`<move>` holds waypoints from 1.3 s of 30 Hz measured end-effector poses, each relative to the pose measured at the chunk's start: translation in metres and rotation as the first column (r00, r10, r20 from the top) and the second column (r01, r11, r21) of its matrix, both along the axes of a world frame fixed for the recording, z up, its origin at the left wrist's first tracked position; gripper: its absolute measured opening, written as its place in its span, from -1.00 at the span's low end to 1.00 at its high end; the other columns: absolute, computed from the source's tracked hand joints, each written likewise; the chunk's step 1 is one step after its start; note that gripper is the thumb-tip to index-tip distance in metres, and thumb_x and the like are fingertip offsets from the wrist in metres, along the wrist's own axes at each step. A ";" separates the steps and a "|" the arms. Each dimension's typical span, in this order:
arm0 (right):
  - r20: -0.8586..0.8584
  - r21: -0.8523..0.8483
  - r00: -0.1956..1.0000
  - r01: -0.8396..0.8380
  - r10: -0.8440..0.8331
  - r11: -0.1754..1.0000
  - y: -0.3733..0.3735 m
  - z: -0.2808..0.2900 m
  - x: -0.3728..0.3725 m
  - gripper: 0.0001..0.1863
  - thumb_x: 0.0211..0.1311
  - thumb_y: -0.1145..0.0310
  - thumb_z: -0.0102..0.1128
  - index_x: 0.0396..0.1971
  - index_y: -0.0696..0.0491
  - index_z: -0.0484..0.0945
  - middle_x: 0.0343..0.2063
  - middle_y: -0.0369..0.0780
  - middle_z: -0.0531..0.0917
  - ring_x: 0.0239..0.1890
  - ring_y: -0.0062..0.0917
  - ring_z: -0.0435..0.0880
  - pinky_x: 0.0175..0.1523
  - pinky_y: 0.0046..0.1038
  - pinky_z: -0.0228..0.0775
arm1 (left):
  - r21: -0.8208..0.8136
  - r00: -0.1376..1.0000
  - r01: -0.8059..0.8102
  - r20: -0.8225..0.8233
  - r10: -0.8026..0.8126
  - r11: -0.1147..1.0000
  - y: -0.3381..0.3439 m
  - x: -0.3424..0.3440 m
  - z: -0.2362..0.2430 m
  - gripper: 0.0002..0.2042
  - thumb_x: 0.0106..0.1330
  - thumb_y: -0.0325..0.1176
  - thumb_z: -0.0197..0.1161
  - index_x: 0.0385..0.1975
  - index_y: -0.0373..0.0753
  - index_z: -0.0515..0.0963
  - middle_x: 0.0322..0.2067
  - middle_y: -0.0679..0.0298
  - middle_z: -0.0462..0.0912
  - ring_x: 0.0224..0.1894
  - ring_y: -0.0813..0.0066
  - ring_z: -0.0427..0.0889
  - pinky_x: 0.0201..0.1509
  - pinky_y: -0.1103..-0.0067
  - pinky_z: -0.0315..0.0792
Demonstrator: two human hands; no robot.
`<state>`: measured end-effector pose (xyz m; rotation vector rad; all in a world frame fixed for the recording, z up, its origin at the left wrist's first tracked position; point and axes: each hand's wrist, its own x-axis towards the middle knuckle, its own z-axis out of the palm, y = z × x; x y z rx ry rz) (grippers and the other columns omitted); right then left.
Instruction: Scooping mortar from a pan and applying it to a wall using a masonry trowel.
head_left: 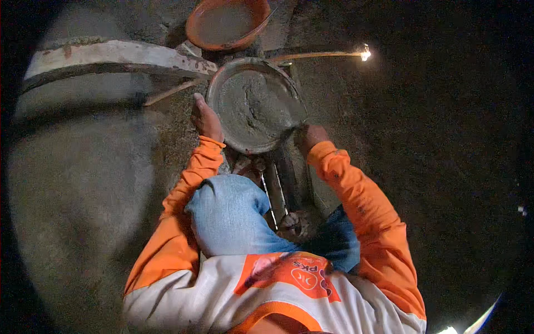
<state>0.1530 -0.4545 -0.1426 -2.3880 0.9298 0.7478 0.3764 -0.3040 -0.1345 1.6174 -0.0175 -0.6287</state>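
Note:
A round basin [214, 106] coated in grey stands in front of me, holding wet grey mortar [253, 106] with a rough ridge down its middle. Against the basin's left side rests my left hand [208, 118], its thumb pointing up along the rim and the other fingers mostly out of sight behind it. My right hand [311, 137] is closed at the lower right rim. Something dark runs from it toward the mortar, too shadowed for me to name.
Beyond the basin sits an orange-brown tub [192, 28] with grey material inside. A pale, stained beam [122, 54] comes in from the left. A thin wooden strip [317, 54] reaches right toward a small bright light [365, 54]. My bent knee [228, 200] is just below the basin.

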 end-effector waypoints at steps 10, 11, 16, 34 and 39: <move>0.014 0.138 0.976 0.213 -0.217 0.967 0.015 -0.069 -0.016 -0.67 0.04 0.15 0.04 -0.32 0.09 0.55 -0.40 -0.06 0.60 -0.35 -0.09 0.58 -0.24 -0.21 0.44 | 0.189 0.978 -0.176 0.146 0.150 0.966 -0.017 0.001 -0.011 -0.40 0.27 0.10 -0.13 0.00 -0.37 0.38 -0.07 -0.04 0.46 0.01 0.07 0.40 0.09 0.33 0.24; 0.024 0.156 0.979 0.197 -0.203 0.968 0.025 -0.052 -0.006 -0.67 0.04 0.15 0.04 -0.32 0.09 0.55 -0.40 -0.06 0.60 -0.35 -0.09 0.58 -0.24 -0.21 0.44 | 0.135 0.968 -0.214 0.160 0.192 0.967 -0.005 0.009 -0.021 -0.38 0.27 0.11 -0.14 0.03 -0.38 0.36 -0.06 -0.05 0.45 0.04 0.07 0.38 0.11 0.33 0.22; 0.447 0.125 0.877 0.135 -0.178 0.983 0.045 0.042 -0.016 -0.61 0.03 0.15 0.06 -0.15 0.03 0.45 -0.39 -0.03 0.59 -0.33 -0.06 0.56 -0.22 -0.17 0.41 | 0.207 0.929 -0.350 0.205 0.309 0.914 0.009 0.016 -0.033 -0.36 0.25 0.16 -0.14 0.02 -0.35 0.37 -0.03 -0.04 0.41 0.09 0.07 0.33 0.15 0.33 0.18; 0.535 -0.119 0.840 0.180 -0.090 0.976 -0.006 0.249 -0.100 -0.75 0.02 0.24 0.14 -0.38 0.10 0.42 -0.47 -0.09 0.53 -0.32 -0.18 0.54 -0.26 -0.20 0.39 | 0.014 0.992 -0.054 -0.117 0.055 0.998 0.002 0.032 -0.060 -0.31 0.29 0.18 -0.33 0.12 -0.35 0.24 0.08 -0.03 0.31 0.05 0.09 0.37 0.11 0.33 0.28; 0.610 0.403 0.780 -0.152 -0.141 0.902 -0.051 0.319 -0.167 -0.72 0.14 0.19 0.11 -0.35 0.12 0.49 -0.55 -0.12 0.57 -0.43 -0.34 0.57 -0.31 -0.39 0.40 | 0.007 0.990 -0.071 -0.118 0.072 0.997 0.010 0.034 -0.036 -0.33 0.29 0.17 -0.33 0.12 -0.33 0.25 0.07 -0.03 0.32 0.05 0.09 0.37 0.10 0.31 0.28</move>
